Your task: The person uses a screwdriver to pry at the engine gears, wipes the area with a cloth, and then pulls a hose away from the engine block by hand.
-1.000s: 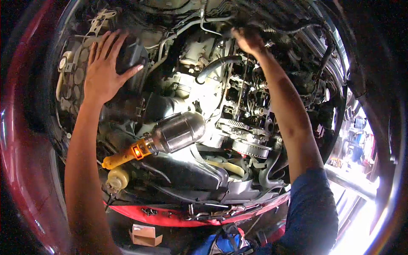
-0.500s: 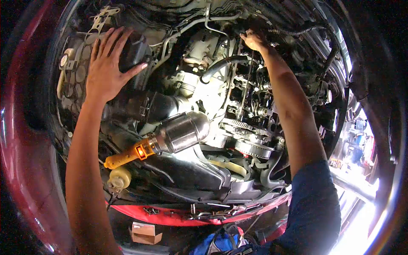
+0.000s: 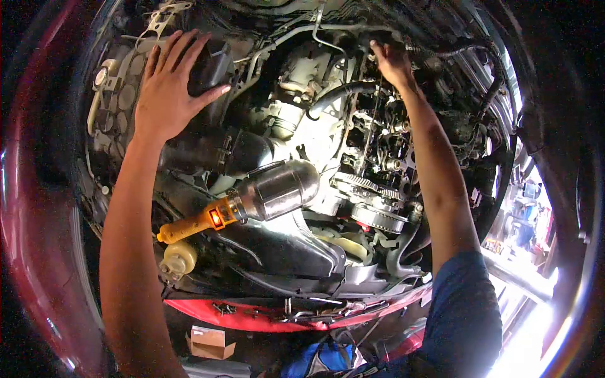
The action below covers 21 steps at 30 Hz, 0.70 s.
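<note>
My left hand [image 3: 165,101] lies with fingers spread on a dark housing [image 3: 215,66] at the engine bay's upper left. At the far end of the opened engine [image 3: 368,135] is my right hand [image 3: 394,68], one digit pointing up and the other fingers curled in; whatever they close on is hidden. Gears [image 3: 359,184] and a toothed belt pulley [image 3: 378,218] show at the engine's near end. A lit work lamp [image 3: 277,189] with a yellow handle [image 3: 187,228] lies between my arms, shining on the engine. A black hose [image 3: 340,94] curves left of my right hand.
A yellowish reservoir cap [image 3: 181,257] sits below the lamp handle. Tools [image 3: 343,312] and small metal parts [image 3: 225,309] lie along the red front edge [image 3: 265,322]. Beyond it are an open cardboard box [image 3: 210,343] and a blue bag [image 3: 318,359].
My right hand has turned, and one digit now points up and away from the curled fingers. My left hand stays spread on the housing. The whole view has shifted slightly.
</note>
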### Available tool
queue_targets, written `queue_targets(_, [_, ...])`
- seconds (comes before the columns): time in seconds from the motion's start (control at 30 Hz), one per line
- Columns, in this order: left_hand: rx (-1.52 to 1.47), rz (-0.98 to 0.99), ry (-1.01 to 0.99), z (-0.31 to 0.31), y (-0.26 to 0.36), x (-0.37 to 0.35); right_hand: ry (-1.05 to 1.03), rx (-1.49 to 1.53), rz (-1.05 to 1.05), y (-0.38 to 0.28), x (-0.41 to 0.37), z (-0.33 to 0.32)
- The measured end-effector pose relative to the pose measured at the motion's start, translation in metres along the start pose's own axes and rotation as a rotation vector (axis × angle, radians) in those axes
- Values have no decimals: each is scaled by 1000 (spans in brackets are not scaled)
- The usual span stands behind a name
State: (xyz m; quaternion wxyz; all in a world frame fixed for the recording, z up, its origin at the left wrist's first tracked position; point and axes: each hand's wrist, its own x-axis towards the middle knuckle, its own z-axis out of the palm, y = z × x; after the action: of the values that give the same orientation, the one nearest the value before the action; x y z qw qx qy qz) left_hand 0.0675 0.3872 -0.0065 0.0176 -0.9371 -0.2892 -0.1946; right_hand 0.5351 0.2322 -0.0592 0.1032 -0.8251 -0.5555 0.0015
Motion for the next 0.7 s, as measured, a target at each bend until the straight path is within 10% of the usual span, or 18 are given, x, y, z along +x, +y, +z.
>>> queue_targets(0.07, [-7, 0, -3, -3, 1, 2, 176, -267, -238, 43, 19, 17])
queue_targets(0.27, [-3, 4, -11, 3, -1, 2, -373, -333, 166, 43, 49, 44])
queue_targets(0.5, [-11, 0, 11, 1, 0, 1, -415, -943, -406, 72, 45, 61])
queue_targets(0.7, [4, -2, 2, 2, -3, 1, -305, -619, -367, 93, 36, 84])
